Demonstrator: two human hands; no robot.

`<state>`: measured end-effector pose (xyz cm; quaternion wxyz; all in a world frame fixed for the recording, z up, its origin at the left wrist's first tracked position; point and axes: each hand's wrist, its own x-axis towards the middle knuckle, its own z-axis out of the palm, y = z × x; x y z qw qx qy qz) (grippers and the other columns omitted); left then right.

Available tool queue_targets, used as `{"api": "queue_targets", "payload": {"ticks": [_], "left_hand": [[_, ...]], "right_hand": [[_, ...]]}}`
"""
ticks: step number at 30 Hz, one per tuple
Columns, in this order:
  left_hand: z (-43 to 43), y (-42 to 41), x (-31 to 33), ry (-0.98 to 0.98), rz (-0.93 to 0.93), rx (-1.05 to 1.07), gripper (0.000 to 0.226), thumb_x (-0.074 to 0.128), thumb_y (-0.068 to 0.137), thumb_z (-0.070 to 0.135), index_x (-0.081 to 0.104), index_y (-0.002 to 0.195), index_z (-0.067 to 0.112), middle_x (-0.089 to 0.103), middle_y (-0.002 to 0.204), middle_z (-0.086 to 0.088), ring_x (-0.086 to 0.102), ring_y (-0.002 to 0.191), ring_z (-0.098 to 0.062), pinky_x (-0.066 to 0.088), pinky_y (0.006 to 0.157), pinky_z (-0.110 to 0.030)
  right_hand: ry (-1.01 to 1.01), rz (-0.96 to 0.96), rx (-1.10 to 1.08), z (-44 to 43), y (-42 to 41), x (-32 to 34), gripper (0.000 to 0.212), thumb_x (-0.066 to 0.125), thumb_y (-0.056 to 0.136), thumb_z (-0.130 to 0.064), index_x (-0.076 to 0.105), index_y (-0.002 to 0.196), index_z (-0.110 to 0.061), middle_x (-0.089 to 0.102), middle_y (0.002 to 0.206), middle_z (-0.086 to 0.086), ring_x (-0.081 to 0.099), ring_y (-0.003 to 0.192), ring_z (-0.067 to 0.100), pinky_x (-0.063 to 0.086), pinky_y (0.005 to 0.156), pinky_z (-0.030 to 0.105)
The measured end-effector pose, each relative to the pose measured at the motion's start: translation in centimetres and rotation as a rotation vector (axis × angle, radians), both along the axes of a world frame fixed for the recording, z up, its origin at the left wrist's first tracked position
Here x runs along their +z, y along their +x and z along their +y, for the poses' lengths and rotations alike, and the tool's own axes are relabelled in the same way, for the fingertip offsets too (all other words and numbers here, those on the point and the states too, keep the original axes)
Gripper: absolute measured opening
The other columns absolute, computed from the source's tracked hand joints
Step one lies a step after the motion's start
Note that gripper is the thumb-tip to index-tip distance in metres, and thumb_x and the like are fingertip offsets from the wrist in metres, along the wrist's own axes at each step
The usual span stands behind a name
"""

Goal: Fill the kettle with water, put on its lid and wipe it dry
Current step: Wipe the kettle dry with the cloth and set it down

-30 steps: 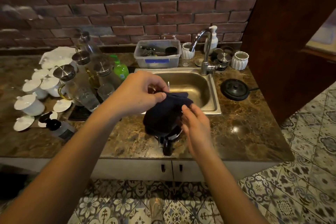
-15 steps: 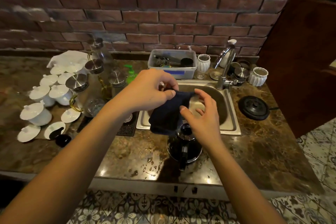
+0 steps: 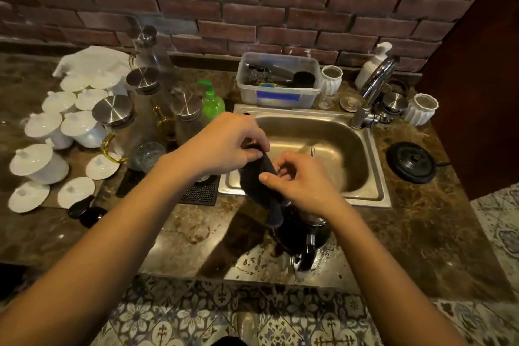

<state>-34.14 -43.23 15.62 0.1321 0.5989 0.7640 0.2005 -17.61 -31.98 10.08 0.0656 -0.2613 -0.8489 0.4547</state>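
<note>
A dark cloth (image 3: 259, 182) hangs bunched between both hands above the kettle. My left hand (image 3: 224, 143) pinches its upper end, and my right hand (image 3: 303, 182) grips it lower down on the right. The dark kettle (image 3: 303, 236) stands on the wet marble counter just in front of the sink, its handle pointing toward me; the cloth and my right hand hide most of its top, so I cannot tell whether its lid is on. The kettle's round black base (image 3: 411, 161) lies to the right of the sink.
The steel sink (image 3: 323, 132) and tap (image 3: 373, 87) lie behind the kettle. Glass jars with steel lids (image 3: 113, 111), white lidded cups (image 3: 42, 163), a green soap bottle (image 3: 212, 102) and a black drip mat (image 3: 200, 191) crowd the left. A plastic tub (image 3: 278, 90) sits behind the sink.
The view has shifted and closed in on the counter. The cloth went from spread over the kettle to bunched into a narrow strip between my hands, which have drawn together.
</note>
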Motion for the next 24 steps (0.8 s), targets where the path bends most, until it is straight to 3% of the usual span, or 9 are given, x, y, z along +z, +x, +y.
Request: {"api": "queue_targets", "payload": {"ticks": [4,9,13,17,20,24], "left_hand": [[0.0,-0.5,-3.3,-0.026,0.005,0.006,0.018,0.077,0.085,0.02,0.08,0.102,0.026,0.072,0.099,0.004,0.069,0.091,-0.018,0.055,0.084,-0.044],[0.5,0.0,-7.9,-0.062,0.0,0.007,0.019,0.073,0.088,0.024,0.078,0.106,0.028,0.075,0.106,0.007,0.069,0.099,-0.019,0.056,0.086,-0.044],[1.1,1.3,-11.1,0.049,-0.049,-0.009,0.019,0.072,0.089,0.022,0.078,0.108,0.023,0.076,0.107,0.006,0.07,0.102,-0.019,0.055,0.086,-0.037],[1.7,3.3,-14.9,0.176,-0.227,0.052,0.028,0.07,0.09,0.02,0.073,0.117,0.018,0.074,0.111,0.002,0.068,0.101,-0.017,0.055,0.089,-0.037],[1.5,5.5,-18.0,0.292,-0.444,0.301,0.035,0.075,0.087,0.018,0.07,0.121,0.022,0.072,0.111,0.006,0.066,0.1,-0.006,0.055,0.092,-0.033],[1.2,8.4,-21.0,0.296,-0.737,0.47,0.022,0.068,0.091,0.025,0.073,0.113,0.028,0.074,0.108,0.013,0.068,0.102,-0.003,0.057,0.093,-0.038]], "right_hand": [[-0.047,-0.083,-0.1,-1.8,-0.3,-2.4,0.02,0.078,0.082,-0.04,0.069,0.091,-0.024,0.069,0.069,-0.005,0.06,0.059,-0.001,0.05,0.064,0.021],[0.067,-0.203,-0.181,-3.1,0.1,-5.0,0.021,0.073,0.084,-0.044,0.07,0.082,-0.024,0.069,0.064,-0.006,0.064,0.068,0.008,0.053,0.074,0.032],[0.157,-0.265,-0.23,-3.2,0.7,-6.2,0.029,0.068,0.085,-0.045,0.066,0.072,-0.019,0.066,0.06,-0.005,0.064,0.069,0.016,0.052,0.074,0.036],[0.176,-0.328,-0.293,-2.7,1.6,-6.6,0.031,0.07,0.085,-0.041,0.063,0.07,-0.015,0.066,0.063,-0.002,0.062,0.07,0.019,0.047,0.068,0.034],[0.17,-0.345,-0.321,-2.5,2.1,-6.4,0.029,0.072,0.084,-0.04,0.063,0.07,-0.016,0.068,0.063,-0.003,0.064,0.068,0.017,0.048,0.068,0.032],[0.075,-0.346,-0.385,-2.6,2.6,-6.0,0.02,0.075,0.084,-0.04,0.06,0.091,-0.029,0.071,0.068,-0.005,0.068,0.076,0.012,0.052,0.073,0.03]]}}
